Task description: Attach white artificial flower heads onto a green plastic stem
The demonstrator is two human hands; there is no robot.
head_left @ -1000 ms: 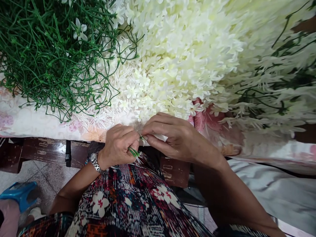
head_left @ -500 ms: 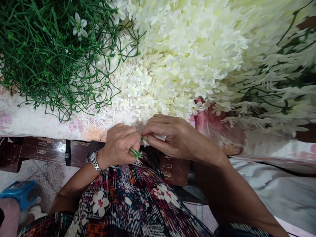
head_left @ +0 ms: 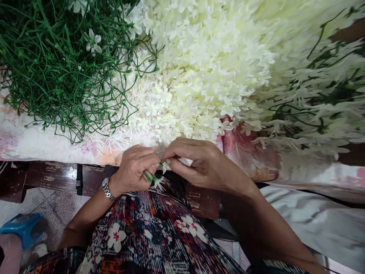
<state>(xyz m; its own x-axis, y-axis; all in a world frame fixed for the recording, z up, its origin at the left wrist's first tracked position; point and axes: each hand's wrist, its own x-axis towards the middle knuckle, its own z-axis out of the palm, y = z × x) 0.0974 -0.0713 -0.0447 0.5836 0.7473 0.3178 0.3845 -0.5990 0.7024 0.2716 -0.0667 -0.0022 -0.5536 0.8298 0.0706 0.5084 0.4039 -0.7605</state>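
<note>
My left hand [head_left: 137,169], with a watch on its wrist, is closed around a small bunch of green artificial flower stems [head_left: 149,176]. Thin white tips [head_left: 159,184] poke out below its fingers. Close against it, my right hand [head_left: 196,161] pinches with thumb and forefinger at the green tip of a stem [head_left: 163,163] between the two hands. Something white shows just under that pinch, too small to name. Both hands are at the table's near edge, in front of a heap of white artificial blossoms [head_left: 205,68].
Tangled green plastic stems [head_left: 68,76] lie in a heap at the left, beside thin white pieces [head_left: 114,135]. White blossoms with green stems [head_left: 310,114] spread at the right. A floral cloth [head_left: 57,142] covers the table. A blue stool [head_left: 24,230] stands on the floor, lower left.
The stem bunch in my left hand has tilted, and more white shows below it. My right fingers remain in a pinch at the stem tip. The view has shifted slightly.
</note>
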